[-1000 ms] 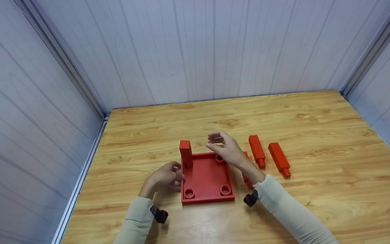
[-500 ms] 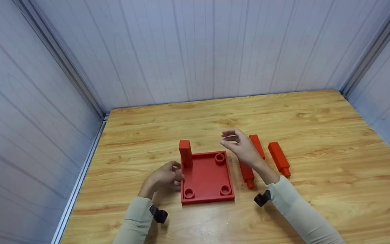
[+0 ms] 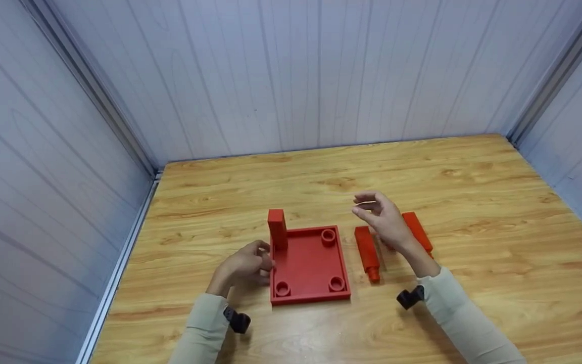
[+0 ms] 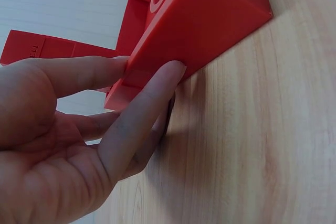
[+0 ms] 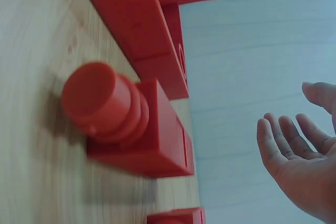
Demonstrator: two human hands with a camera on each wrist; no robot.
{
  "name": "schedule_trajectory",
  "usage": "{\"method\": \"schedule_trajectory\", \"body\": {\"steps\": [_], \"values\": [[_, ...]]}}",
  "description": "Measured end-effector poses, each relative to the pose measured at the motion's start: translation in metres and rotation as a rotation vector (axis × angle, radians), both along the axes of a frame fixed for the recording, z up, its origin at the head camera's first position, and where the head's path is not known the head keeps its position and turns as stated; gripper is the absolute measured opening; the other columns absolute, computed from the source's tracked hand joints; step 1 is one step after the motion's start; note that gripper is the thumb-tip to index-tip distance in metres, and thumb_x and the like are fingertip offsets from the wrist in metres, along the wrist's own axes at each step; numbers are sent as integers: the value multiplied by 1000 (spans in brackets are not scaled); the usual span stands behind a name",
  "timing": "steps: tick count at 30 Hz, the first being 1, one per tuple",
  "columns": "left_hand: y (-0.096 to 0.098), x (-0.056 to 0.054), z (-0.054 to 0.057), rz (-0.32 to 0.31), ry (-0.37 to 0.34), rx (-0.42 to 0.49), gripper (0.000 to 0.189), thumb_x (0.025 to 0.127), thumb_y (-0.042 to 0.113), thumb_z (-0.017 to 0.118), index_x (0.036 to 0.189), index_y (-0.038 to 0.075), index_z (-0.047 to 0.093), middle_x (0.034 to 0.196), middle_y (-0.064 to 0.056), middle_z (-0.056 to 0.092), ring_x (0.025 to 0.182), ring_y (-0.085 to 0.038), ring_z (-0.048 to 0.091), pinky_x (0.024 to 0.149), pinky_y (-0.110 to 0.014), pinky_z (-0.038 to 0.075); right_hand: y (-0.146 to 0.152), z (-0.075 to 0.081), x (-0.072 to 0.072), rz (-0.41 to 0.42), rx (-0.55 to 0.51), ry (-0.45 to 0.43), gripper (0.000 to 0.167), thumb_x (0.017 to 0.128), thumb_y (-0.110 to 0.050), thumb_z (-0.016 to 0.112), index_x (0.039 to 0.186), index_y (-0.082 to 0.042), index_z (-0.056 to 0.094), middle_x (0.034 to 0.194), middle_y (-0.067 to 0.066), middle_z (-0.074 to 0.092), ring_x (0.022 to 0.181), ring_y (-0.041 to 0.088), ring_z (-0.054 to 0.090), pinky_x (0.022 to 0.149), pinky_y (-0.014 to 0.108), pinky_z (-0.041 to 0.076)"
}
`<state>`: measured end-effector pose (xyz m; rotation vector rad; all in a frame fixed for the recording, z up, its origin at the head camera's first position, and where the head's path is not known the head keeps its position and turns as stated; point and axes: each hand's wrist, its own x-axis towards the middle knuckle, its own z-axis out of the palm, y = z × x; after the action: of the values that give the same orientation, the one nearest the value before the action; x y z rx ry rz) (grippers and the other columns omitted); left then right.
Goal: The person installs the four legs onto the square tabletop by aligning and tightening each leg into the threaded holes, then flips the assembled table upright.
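A red square tabletop (image 3: 309, 265) lies underside up, with raised round sockets in its corners. One red leg (image 3: 277, 227) stands upright at its far left corner. My left hand (image 3: 243, 263) holds the tabletop's left edge; in the left wrist view a fingertip (image 4: 170, 72) presses the outer wall and another finger meets the rim. My right hand (image 3: 384, 220) hovers with loosely bent fingers, holding nothing, above a loose leg that it almost wholly hides in the head view. Another loose leg (image 3: 368, 254), with a round ridged peg (image 5: 100, 100), lies between that hand and the tabletop.
A further loose red leg (image 3: 418, 232) lies right of my right hand, partly covered by it. The wooden table (image 3: 210, 202) is bounded by a pale panel wall (image 3: 291, 76) at the back and by walls on both sides.
My right hand has moved right, from above the tabletop's far right corner to above the loose legs, uncovering the nearest leg. The left hand and tabletop have stayed in place.
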<state>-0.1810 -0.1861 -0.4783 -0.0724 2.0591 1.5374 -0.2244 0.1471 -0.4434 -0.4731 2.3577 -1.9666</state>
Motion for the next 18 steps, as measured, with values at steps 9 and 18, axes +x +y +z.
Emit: {"method": "schedule_trajectory", "body": {"steps": [9, 18], "values": [[0, -1, -3, -14, -18, 55, 49, 79, -11, 44, 126, -3, 35, 94, -14, 53, 70, -21, 44, 60, -31, 44, 25, -16, -3, -44, 4, -14, 48, 90, -21, 66, 129, 1, 48, 128, 19, 52, 114, 23, 55, 88, 18, 52], [1, 0, -3, 9, 14, -9, 46, 82, -10, 48, 126, -3, 39, 98, -15, 56, 76, -22, 52, 62, -33, 53, 53, -8, -4, -71, 47, -66, 54, 90, -27, 66, 132, -1, 44, 131, 21, 48, 111, 14, 55, 88, 16, 50]]}}
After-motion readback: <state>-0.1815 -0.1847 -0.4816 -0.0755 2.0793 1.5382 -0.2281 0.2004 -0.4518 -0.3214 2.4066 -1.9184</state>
